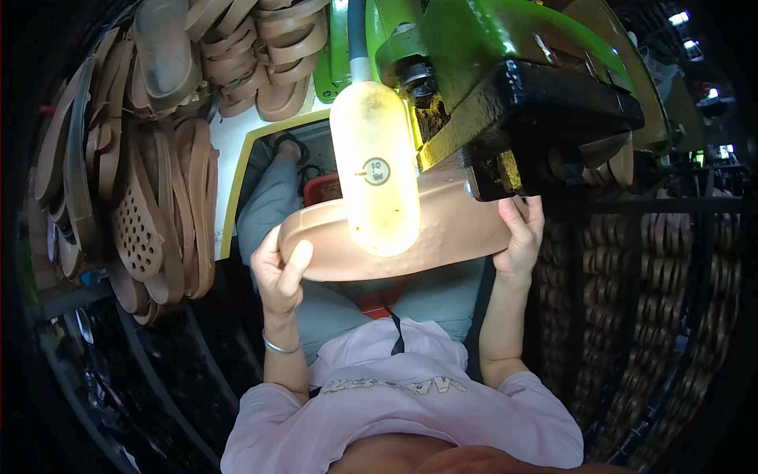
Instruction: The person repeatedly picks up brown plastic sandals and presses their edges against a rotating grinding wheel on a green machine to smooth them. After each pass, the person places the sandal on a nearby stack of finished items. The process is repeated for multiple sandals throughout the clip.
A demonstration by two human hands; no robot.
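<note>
Two Hands Grip a Sole Beneath a Lamp

The tan sole lies crosswise above the person's lap, one end in each hand, its broad, bumpy face turned up toward the head camera. The left hand is clamped on the left end, thumb pressed along the near face and the fingers mostly hidden behind. The right hand is clamped on the right end, its thumb and fingers pointing upward, just beside the black head of a green machine. The lit lamp hangs in front of the sole and hides part of its middle; whether the two touch cannot be told.

A bracelet circles the left wrist. The person wears a pale shirt and grey trousers.

To the left, a white counter with a yellow edge shows beside heaped brown pieces, one of them dotted with holes. More brown slippers are stacked at the top. Beyond the sole, a red container shows low down. On the right, rows of brown footwear fill dark racks.
</note>
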